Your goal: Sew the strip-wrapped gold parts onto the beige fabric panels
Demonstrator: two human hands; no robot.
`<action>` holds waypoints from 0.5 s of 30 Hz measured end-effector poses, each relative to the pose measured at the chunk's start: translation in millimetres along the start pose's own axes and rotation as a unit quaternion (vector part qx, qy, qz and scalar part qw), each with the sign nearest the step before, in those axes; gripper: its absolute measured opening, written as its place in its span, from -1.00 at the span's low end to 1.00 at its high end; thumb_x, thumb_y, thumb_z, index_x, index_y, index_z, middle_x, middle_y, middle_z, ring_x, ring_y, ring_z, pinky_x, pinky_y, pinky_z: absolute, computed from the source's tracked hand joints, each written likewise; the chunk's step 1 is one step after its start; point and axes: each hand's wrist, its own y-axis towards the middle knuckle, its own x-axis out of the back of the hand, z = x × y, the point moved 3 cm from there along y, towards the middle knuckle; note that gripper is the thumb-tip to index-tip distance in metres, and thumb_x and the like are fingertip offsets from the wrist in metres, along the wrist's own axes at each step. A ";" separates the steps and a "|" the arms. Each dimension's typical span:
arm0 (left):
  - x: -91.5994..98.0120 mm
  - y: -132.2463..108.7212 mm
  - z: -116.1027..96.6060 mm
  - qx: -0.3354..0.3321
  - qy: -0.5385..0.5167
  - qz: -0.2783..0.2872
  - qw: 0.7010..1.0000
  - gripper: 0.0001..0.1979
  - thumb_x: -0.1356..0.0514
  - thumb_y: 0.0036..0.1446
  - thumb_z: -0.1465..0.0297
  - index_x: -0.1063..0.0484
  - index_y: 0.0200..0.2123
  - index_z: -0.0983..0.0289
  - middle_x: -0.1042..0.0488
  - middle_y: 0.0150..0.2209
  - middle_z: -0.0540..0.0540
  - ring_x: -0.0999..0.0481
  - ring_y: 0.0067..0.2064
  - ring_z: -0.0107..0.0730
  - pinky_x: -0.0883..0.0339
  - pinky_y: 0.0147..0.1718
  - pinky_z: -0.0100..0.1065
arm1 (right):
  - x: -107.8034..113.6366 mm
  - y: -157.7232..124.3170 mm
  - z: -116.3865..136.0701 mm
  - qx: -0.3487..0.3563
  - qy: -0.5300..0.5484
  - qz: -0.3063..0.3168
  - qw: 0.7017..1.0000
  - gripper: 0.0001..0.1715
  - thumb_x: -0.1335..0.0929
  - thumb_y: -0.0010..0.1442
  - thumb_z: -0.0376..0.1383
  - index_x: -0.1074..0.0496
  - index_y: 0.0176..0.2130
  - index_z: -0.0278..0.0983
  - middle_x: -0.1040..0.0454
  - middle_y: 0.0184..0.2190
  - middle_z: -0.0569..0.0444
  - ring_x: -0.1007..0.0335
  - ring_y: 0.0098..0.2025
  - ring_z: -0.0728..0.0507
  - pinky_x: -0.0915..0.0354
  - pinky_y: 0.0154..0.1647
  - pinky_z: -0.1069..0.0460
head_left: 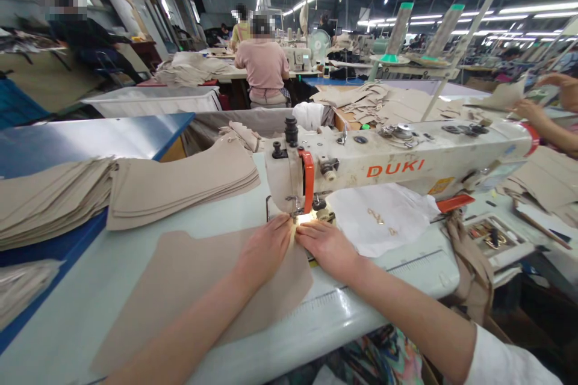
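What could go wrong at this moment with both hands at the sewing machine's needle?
1. The left hand and right hand press the beige fabric piece right under the needle area; a fingertip might get caught.
2. The fabric piece hangs toward the table edge; its weight may drag the seam off line.
3. The white cloth beside the right hand could be pulled in.

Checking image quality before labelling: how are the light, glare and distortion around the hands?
Head view: a small lamp blows out a bright spot at the needle, between the left hand and right hand; wide-angle bending curves the sewing machine and table edge; the beige fabric stays sharp.
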 end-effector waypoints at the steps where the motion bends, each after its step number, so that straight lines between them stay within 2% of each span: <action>1: 1.1 -6.0 -1.0 0.001 0.002 -0.003 1.000 -0.65 0.12 0.27 0.48 -0.43 -0.07 0.36 -0.52 -0.05 0.23 -0.48 0.01 -0.26 -0.41 0.00 -0.23 | 0.6 -1.8 4.5 0.012 0.000 0.000 1.000 -0.92 -0.37 0.21 -0.39 -0.46 -0.23 -0.37 -0.52 -0.17 -0.05 -0.40 -0.06 -0.15 -0.30 0.02 -0.04; 5: 11.0 -40.9 -11.8 -0.015 0.028 -0.003 0.999 -0.63 0.09 0.24 0.54 -0.42 -0.02 0.34 -0.50 0.00 0.21 -0.44 0.07 -0.28 -0.38 0.05 -0.24 | -0.1 -14.0 31.5 0.070 0.014 -0.037 0.997 -0.92 -0.32 0.25 -0.41 -0.45 -0.25 -0.36 -0.53 -0.19 -0.04 -0.39 -0.08 -0.12 -0.31 0.02 -0.03; 8: 18.2 -59.6 -20.1 -0.016 0.042 0.001 0.999 -0.64 0.07 0.22 0.56 -0.43 -0.03 0.38 -0.50 0.00 0.22 -0.44 0.07 -0.27 -0.38 0.06 -0.27 | -1.4 -18.9 45.4 0.065 0.031 -0.082 0.994 -0.90 -0.34 0.23 -0.44 -0.44 -0.21 -0.37 -0.52 -0.17 -0.04 -0.39 -0.08 -0.14 -0.32 0.02 -0.04; 12: 21.3 -62.4 -21.7 0.002 0.027 0.001 1.000 -0.64 0.07 0.22 0.56 -0.41 -0.01 0.33 -0.50 0.01 0.17 -0.45 0.07 -0.32 -0.36 0.07 -0.28 | -0.1 -12.3 47.1 0.009 0.042 -0.078 0.996 -0.85 -0.38 0.17 -0.43 -0.45 -0.19 -0.35 -0.52 -0.15 -0.08 -0.40 -0.07 -0.17 -0.33 0.03 -0.09; 15: 30.1 -65.1 -22.1 0.029 0.013 -0.015 0.999 -0.65 0.06 0.24 0.50 -0.38 0.02 0.32 -0.48 0.03 0.18 -0.47 0.05 -0.32 -0.39 0.04 -0.28 | 1.4 -7.3 46.4 0.011 0.040 -0.051 0.998 -0.82 -0.38 0.15 -0.42 -0.45 -0.18 -0.34 -0.53 -0.15 -0.07 -0.40 -0.06 -0.17 -0.33 0.05 -0.09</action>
